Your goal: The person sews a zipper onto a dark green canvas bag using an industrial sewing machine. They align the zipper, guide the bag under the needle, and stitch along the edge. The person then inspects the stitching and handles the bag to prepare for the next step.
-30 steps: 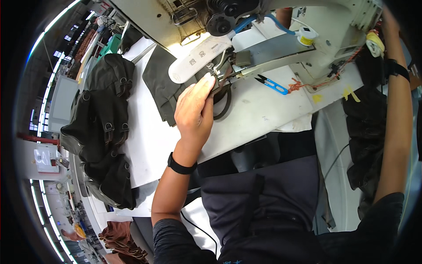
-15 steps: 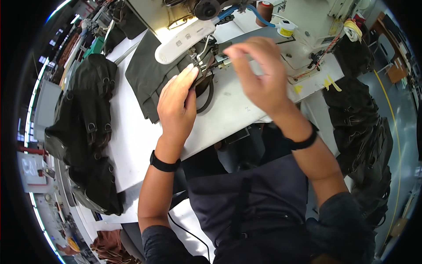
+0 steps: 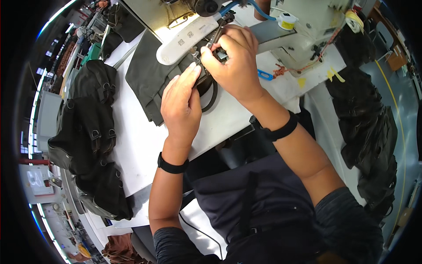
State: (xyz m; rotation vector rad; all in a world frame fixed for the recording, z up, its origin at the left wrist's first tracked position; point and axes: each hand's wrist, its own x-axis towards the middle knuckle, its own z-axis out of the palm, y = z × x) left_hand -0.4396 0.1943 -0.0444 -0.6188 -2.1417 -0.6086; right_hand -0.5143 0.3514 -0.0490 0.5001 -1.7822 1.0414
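Head view, the only one we have. Left hand [image 3: 181,105] lies flat, palm down, fingers stretched out and together, pressing on the dark fabric piece [image 3: 151,79] on the white worktable [image 3: 136,145]. It grips nothing; the fingertips touch the black zipper strip [image 3: 206,86] right at the sewing machine's foot.

Right hand [image 3: 235,59] is curled over the needle area of the sewing machine [image 3: 307,22]. Thumb and forefinger are pinched close on something small and dark there; we cannot tell whether it is the strip's end or a machine part, as the fingers hide it. The two hands are just beside each other, nearly touching.

The fabric piece sits under the machine's white arm [image 3: 189,39], spreading toward our left; the zipper strip loops out from under the right hand toward the table's near edge.

Around it: blue-handled snips [image 3: 265,75] on the table just right of the right hand, a yellow thread spool [image 3: 287,20] on the machine, a heap of black bags [image 3: 90,132] at the table's left end, more black goods [image 3: 371,127] piled at far right. Black bands on both wrists.
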